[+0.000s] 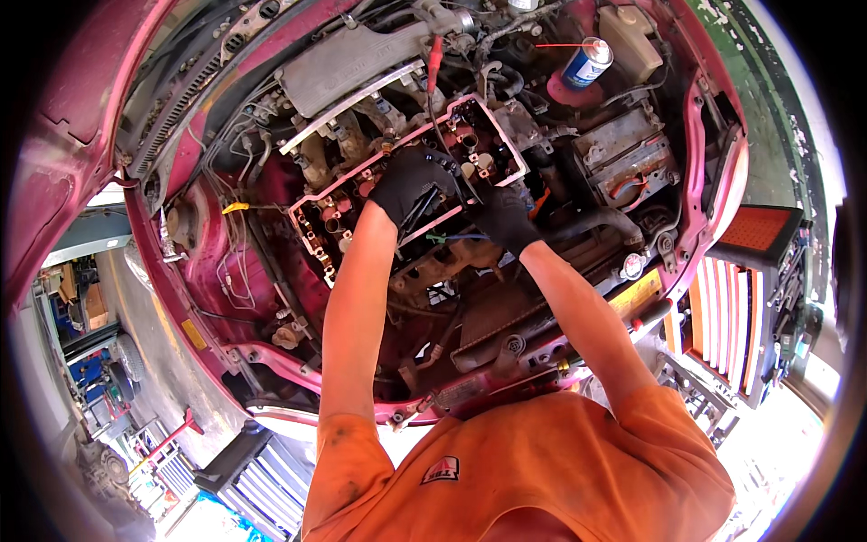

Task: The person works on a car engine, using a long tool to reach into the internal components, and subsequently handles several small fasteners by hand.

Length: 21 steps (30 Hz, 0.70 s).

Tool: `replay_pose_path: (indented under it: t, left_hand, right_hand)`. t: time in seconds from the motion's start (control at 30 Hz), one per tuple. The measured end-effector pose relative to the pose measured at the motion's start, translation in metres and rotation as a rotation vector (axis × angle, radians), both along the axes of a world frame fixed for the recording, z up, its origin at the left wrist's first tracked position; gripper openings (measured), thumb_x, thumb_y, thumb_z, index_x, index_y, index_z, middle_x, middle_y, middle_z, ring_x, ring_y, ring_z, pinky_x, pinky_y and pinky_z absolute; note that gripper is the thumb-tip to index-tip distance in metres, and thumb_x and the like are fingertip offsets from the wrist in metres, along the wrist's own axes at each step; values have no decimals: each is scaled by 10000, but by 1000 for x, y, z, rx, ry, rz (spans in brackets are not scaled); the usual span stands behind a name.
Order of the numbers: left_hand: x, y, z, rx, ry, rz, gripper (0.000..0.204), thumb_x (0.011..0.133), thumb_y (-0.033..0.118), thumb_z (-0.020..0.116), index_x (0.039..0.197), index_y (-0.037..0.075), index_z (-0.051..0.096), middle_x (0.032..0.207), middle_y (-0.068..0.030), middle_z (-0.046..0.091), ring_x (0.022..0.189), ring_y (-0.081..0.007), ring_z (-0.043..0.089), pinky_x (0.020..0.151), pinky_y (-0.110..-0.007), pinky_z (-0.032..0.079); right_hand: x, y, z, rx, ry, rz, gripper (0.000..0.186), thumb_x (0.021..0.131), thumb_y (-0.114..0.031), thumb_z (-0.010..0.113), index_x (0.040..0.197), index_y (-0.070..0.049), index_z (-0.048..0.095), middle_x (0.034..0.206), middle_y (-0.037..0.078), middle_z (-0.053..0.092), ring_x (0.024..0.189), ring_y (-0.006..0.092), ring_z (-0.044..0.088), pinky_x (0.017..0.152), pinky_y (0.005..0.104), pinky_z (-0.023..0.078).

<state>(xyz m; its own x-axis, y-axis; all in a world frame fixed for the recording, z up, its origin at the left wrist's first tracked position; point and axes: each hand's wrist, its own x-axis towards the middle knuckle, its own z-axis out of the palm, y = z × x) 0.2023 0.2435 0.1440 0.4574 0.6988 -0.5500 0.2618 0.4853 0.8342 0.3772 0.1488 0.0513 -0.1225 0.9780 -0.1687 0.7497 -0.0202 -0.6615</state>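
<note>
The engine lies open, its cylinder head (pixel 336 200) bordered by a pale pinkish rim with the valve gear showing inside. My left hand (pixel 408 183), in a black glove, is curled over the middle of the head. Slim dark handle-like pieces (pixel 421 213) show beneath its palm; what they belong to is unclear. My right hand (pixel 506 219), also gloved in black, reaches to the head's near edge, its fingertips mostly hidden. A thin dark flexible line (pixel 440 131) runs from a red handle (pixel 435 61) down between both hands.
A blue and white spray can (pixel 588 63) with a red straw stands at the back right, near the battery (pixel 626 151). The grey intake manifold (pixel 357 63) lies behind the head. Hoses and the car's front edge (pixel 470 393) surround the bay. Tool chests (pixel 722 312) flank the car.
</note>
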Motion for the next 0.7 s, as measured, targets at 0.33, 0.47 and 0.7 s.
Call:
replay_pose_path:
  t: [0.33, 0.47, 0.7]
  left_hand:
    - [3, -11, 1, 13, -28, 81, 236, 614, 31, 664, 845, -10, 693, 666, -42, 636, 499, -129, 556, 487, -249, 427]
    - [-11, -16, 6, -95, -163, 105, 224, 647, 58, 670, 865, 5, 675, 671, -48, 641, 480, -121, 554, 460, -229, 416]
    - [-25, -86, 21, -246, -571, 528, 211, 708, 76, 652, 907, 6, 648, 726, -95, 659, 479, -174, 559, 431, -282, 431]
  right_hand:
    - [5, -5, -10, 107, 219, 16, 430, 800, -273, 672, 1192, -108, 612, 1002, 200, 668, 882, 404, 639, 750, 468, 513]
    - [8, -10, 28, 82, 336, -53, 414, 778, -210, 703, 1167, -93, 625, 941, 169, 682, 845, 359, 655, 730, 428, 517]
    - [14, -26, 117, 198, 420, -167, 358, 761, -130, 678, 1106, -50, 623, 898, 200, 671, 857, 367, 653, 730, 413, 520]
